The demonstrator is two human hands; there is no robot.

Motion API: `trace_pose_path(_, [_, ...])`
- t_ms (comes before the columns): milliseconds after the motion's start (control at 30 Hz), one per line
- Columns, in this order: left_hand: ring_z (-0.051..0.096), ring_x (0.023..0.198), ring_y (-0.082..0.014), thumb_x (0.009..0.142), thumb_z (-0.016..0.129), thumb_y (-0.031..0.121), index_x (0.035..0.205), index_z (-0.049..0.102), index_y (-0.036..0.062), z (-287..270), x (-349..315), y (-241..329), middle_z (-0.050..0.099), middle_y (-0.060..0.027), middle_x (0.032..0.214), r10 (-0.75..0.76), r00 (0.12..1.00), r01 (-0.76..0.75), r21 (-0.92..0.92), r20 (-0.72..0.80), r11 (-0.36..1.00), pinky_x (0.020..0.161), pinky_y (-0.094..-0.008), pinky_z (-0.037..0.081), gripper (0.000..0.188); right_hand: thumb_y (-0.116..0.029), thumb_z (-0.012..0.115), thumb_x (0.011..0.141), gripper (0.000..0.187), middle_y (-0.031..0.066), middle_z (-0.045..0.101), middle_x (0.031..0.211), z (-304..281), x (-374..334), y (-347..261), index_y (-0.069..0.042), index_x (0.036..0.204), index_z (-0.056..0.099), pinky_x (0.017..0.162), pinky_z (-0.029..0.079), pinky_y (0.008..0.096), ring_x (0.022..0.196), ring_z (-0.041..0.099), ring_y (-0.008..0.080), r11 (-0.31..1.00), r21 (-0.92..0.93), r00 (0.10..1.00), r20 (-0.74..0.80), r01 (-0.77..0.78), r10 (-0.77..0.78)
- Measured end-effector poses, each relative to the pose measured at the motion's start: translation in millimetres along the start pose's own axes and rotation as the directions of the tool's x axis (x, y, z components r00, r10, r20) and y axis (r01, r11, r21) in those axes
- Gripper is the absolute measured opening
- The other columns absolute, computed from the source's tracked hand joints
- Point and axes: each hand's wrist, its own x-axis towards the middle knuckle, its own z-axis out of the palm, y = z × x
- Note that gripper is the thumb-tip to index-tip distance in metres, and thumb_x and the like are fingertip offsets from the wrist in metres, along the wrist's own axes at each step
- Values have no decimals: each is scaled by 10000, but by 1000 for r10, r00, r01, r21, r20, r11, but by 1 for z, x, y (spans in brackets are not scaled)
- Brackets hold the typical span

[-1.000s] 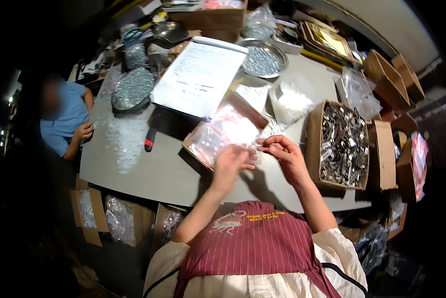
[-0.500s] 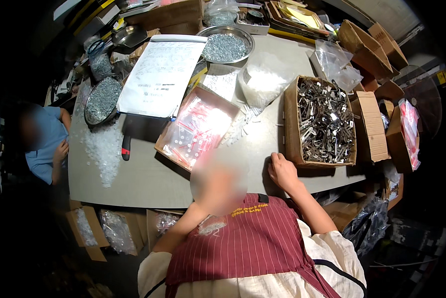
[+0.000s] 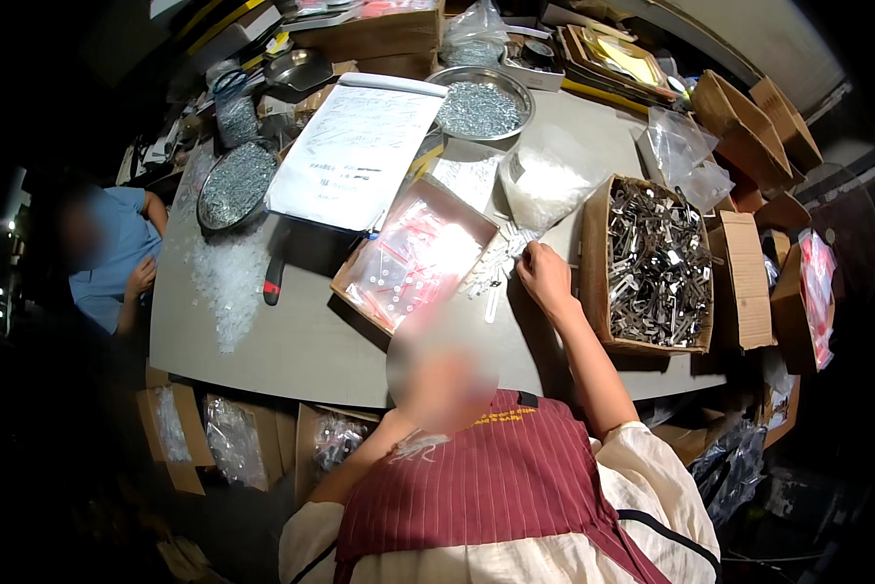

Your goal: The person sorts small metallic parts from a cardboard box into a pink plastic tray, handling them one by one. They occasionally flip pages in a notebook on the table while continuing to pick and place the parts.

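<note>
My right hand (image 3: 545,275) reaches over the table with its fingers curled together at the edge of a loose pile of small white plastic strips (image 3: 494,274). What its fingertips hold, if anything, is hidden. Close to my apron, my left hand (image 3: 441,380) is covered by a blur, so its fingers do not show. Just beyond it stands a shallow cardboard box (image 3: 364,313) holding small clear bags with red edges (image 3: 398,268). Behind the strips rests a clear bag of white pieces (image 3: 546,175). A deep carton of metal clips (image 3: 659,268) stands right of my right hand.
Metal bowls of small silvery parts (image 3: 481,105) sit at the back and left. A clipboard with written sheets (image 3: 357,151) leans beside the shallow box. Left of a red-and-black handle (image 3: 273,292) lies a translucent heap (image 3: 228,292). Another person (image 3: 116,248) is at the left edge.
My right hand has moved forward from the table's bare front area to the white strips. The whole view has shifted slightly. My left hand stays near my apron.
</note>
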Motion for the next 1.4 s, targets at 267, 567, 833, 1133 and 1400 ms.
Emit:
trace_pose_path(267, [647,677,-309,914,720,199,915,734,64,0,6,10,686,-102,777,-110,994,112,75,-20,991,618,-368,502,136,-207,709,826,233,210,649,838,7,-26,-14,-9,898,610,687,530,501,770,665,401,993,-90,997,40,76,-72])
trace_pose_path(567, [622,793,-330,868,751,212,924,696,63,5,15,0,626,-118,849,125,992,-121,154,-13,981,694,-418,500,168,-253,701,876,283,207,690,913,-67,-56,-32,7,985,694,743,535,446,830,672,389,881,472,985,164,-31,-53])
trace_pose_path(833, [594,955,-340,750,729,45,1016,642,35,3,31,5,605,-144,975,121,992,-124,73,43,990,815,-416,486,280,-75,763,770,243,73,659,910,-131,-79,-76,-43,1000,693,806,513,377,854,639,232,734,336,782,-12,590,-624])
trace_pose_path(1133, [571,1063,-372,740,714,35,1207,613,31,18,29,-3,585,-162,1150,146,988,-149,99,44,984,914,-448,476,477,-158,671,702,440,57,692,1211,-151,-92,-88,-128,1137,731,1231,170,600,1339,499,316,824,255,776,282,506,-564])
trace_pose_path(1400, [563,1040,-359,729,736,61,1060,604,40,27,35,-5,615,-139,1077,204,977,-214,316,64,924,930,-455,406,357,-201,699,733,441,69,604,1370,-134,-111,-69,-185,1172,731,1219,115,634,1420,418,321,804,331,775,253,494,-580])
